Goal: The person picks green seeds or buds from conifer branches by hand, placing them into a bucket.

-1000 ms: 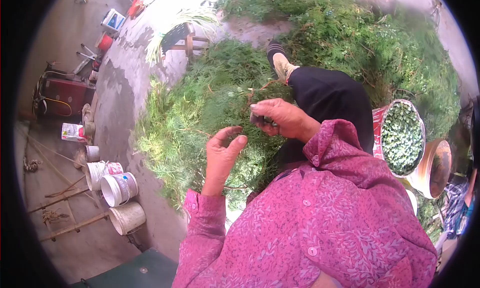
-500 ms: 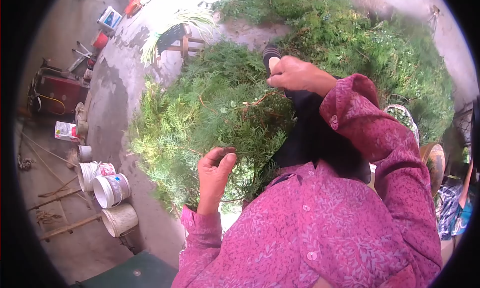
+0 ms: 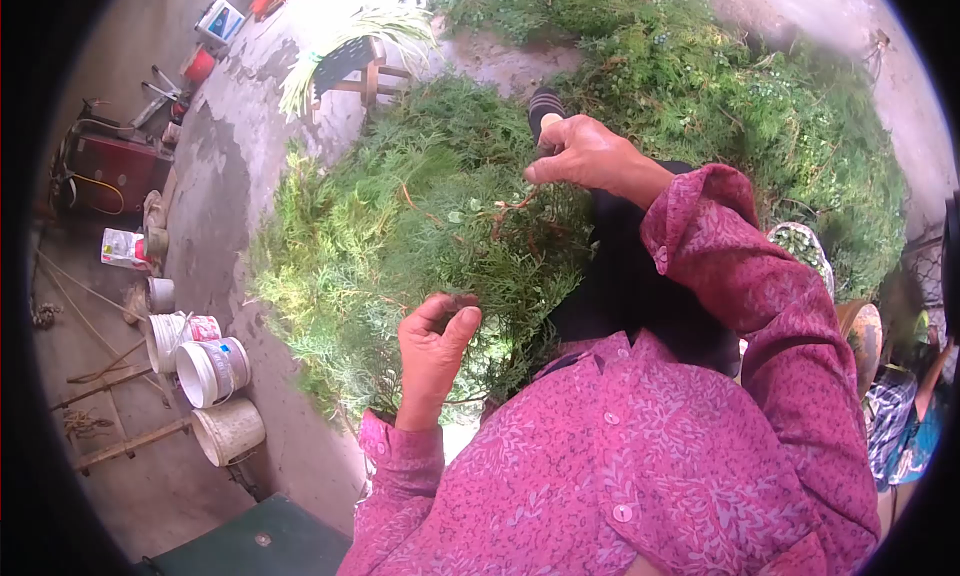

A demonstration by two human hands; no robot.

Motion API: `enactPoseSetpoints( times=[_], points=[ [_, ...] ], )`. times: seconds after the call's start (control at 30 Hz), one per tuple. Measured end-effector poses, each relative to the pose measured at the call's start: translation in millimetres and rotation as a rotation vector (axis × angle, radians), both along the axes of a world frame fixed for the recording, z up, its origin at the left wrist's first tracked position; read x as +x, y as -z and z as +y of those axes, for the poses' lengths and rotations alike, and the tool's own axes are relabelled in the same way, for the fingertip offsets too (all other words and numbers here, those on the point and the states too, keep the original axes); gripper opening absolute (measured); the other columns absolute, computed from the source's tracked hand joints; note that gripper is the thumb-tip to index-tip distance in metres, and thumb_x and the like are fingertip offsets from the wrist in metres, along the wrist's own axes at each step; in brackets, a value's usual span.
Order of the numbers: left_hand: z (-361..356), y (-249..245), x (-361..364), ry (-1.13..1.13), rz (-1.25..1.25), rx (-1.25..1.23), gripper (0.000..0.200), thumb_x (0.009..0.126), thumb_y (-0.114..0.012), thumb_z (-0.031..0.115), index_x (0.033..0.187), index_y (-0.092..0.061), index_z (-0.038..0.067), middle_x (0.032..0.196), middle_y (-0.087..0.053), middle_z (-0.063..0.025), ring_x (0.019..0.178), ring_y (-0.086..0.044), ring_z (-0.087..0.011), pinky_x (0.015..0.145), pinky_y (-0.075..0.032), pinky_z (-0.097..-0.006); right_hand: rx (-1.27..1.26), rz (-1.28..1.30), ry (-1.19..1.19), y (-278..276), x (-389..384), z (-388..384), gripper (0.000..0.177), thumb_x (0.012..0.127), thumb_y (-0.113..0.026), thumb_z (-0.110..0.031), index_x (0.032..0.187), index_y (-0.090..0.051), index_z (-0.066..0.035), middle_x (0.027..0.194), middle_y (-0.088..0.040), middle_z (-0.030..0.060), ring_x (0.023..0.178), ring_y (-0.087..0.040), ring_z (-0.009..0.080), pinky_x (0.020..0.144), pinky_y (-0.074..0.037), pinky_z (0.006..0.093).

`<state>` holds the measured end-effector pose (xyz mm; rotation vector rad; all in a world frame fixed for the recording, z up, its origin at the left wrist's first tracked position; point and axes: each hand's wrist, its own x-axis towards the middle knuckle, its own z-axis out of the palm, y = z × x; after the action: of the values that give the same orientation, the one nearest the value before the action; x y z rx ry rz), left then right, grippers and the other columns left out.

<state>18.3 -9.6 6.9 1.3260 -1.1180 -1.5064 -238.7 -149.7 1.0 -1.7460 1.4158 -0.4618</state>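
My left hand is raised at the lower edge of a large heap of feathery evergreen branches. Its fingers curl towards the thumb, with the tips against a green branch; the exact grip is partly hidden. Over the top of that branch, beside a bare reddish-brown twig, is my right hand. Its thumb and forefinger are bent towards each other, and anything between them is too small to make out. Small pale green cones show among the foliage. A dark shoe with pale stripes pokes out just beyond the right hand.
More cut branches lie to the right. A container of green cones stands by my right elbow. White buckets line the left side, near a dark red box. A stool bears long pale green stalks.
My right hand has shifted slightly down and left, its thumb now lower and further from the fingers. My left hand has barely moved. The camera view has tilted a little.
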Motion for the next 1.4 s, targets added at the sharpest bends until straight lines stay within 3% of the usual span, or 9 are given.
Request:
enactPoseSetpoints(
  times=[0.2, 0.27, 0.53, 0.7, 0.77, 0.9, 1.17, 1.23, 1.4],
  points=[
    [-4.6, -12.7, -13.0, 0.039, -0.079, -0.047, 0.025, 0.075, -0.071, 0.018, 0.089, -0.062, 0.0, 0.076, -0.056, 0.0032, 0.068, -0.048, -0.0036, 0.06, -0.039, -0.0165, -0.499, 0.02, 0.111, 14.5, 5.9, -3.6, 0.024, 0.072, -0.067, -0.022, 0.071, -0.056, 0.0, 0.059, -0.05, 0.0015, 0.052, -0.048, 0.0124, 0.048, -0.039, 0.0308],
    [-4.7, -13.2, -13.1, 0.011, -0.058, -0.043, 0.026, 0.074, -0.071, 0.018, 0.09, -0.061, 0.0, 0.075, -0.056, 0.0032, 0.068, -0.048, -0.0036, 0.06, -0.038, -0.0166, 0.089, -0.518, 0.303, 7.1, 3.6, -2.5, 0.025, 0.073, -0.067, -0.023, 0.071, -0.057, 0.001, 0.062, -0.057, 0.0063, 0.048, -0.051, 0.0124, 0.048, -0.043, 0.0302],
    [-0.2, -10.8, -12.0, -0.039, -0.079, -0.011, 0.026, 0.074, -0.072, 0.019, 0.088, -0.061, -0.001, 0.072, -0.055, 0.0037, 0.064, -0.046, -0.0025, 0.057, -0.037, -0.0163, 0.388, -1.254, 0.351, -24.8, -15.0, -7.2, 0.007, 0.078, -0.057, -0.005, 0.085, -0.055, -0.006, 0.075, -0.059, 0.0082, 0.058, -0.055, 0.0112, 0.036, -0.034, 0.018],
    [-1.9, -2.6, -19.9, 0.034, -0.133, -0.055, 0.025, 0.074, -0.071, 0.02, 0.086, -0.061, -0.001, 0.068, -0.054, 0.0042, 0.06, -0.045, -0.0018, 0.053, -0.036, -0.0158, 0.375, -1.135, -0.073, -29.5, 12.4, -0.7, 0.011, 0.081, -0.055, -0.011, 0.088, -0.059, -0.005, 0.075, -0.059, 0.0053, 0.049, -0.049, 0.007, 0.04, -0.037, 0.0173],
    [-1.6, -10.4, -26.5, 0.033, -0.145, -0.052, 0.025, 0.074, -0.071, 0.02, 0.085, -0.061, -0.001, 0.068, -0.053, 0.0043, 0.06, -0.045, -0.002, 0.053, -0.036, -0.0162, 0.198, -0.491, -0.181, -36.1, 23.1, 2.3, 0.02, 0.079, -0.06, -0.018, 0.09, -0.061, -0.002, 0.071, -0.057, 0.0038, 0.048, -0.048, 0.0053, 0.04, -0.037, 0.0191],
    [-0.8, -8.8, -26.7, 0.099, -0.245, -0.085, 0.026, 0.076, -0.07, 0.023, 0.085, -0.062, 0.001, 0.073, -0.056, 0.0032, 0.066, -0.048, -0.0041, 0.058, -0.038, -0.0178, -0.168, -0.135, -0.331, -6.0, 34.2, -6.1, 0.033, 0.071, -0.066, -0.025, 0.088, -0.062, 0.003, 0.07, -0.061, 0.0119, 0.063, -0.058, 0.0196, 0.057, -0.046, 0.0305],
    [-1.8, -11.9, -28.2, 0.08, -0.216, -0.051, 0.024, 0.075, -0.071, 0.022, 0.083, -0.062, 0.001, 0.07, -0.054, 0.0044, 0.063, -0.045, -0.003, 0.056, -0.036, -0.0176, -0.176, -0.155, -0.339, -8.9, 25.5, 4.0, 0.023, 0.07, -0.063, -0.021, 0.077, -0.056, 0.0, 0.062, -0.056, 0.0102, 0.058, -0.055, 0.0198, 0.054, -0.045, 0.0311],
    [-2.1, -11.3, -27.1, 0.056, -0.192, -0.033, 0.022, 0.074, -0.071, 0.019, 0.081, -0.062, 0.001, 0.068, -0.051, 0.0055, 0.061, -0.043, -0.0022, 0.053, -0.035, -0.0171, 0.354, -0.512, -0.138, -20.2, 20.5, 8.9, 0.016, 0.072, -0.06, -0.017, 0.078, -0.052, -0.004, 0.057, -0.051, 0.0045, 0.042, -0.045, 0.0119, 0.039, -0.037, 0.0252],
    [0.1, -8.7, -23.8, -0.021, -0.115, -0.064, 0.02, 0.075, -0.071, 0.018, 0.081, -0.062, 0.001, 0.066, -0.051, 0.0057, 0.061, -0.043, -0.0019, 0.055, -0.035, -0.017, 0.637, -1.145, -0.014, -18.2, 2.8, -0.1, 0.01, 0.079, -0.054, -0.016, 0.083, -0.052, -0.007, 0.056, -0.049, 0.0016, 0.034, -0.035, 0.0046, 0.031, -0.027, 0.0179]
  ],
)
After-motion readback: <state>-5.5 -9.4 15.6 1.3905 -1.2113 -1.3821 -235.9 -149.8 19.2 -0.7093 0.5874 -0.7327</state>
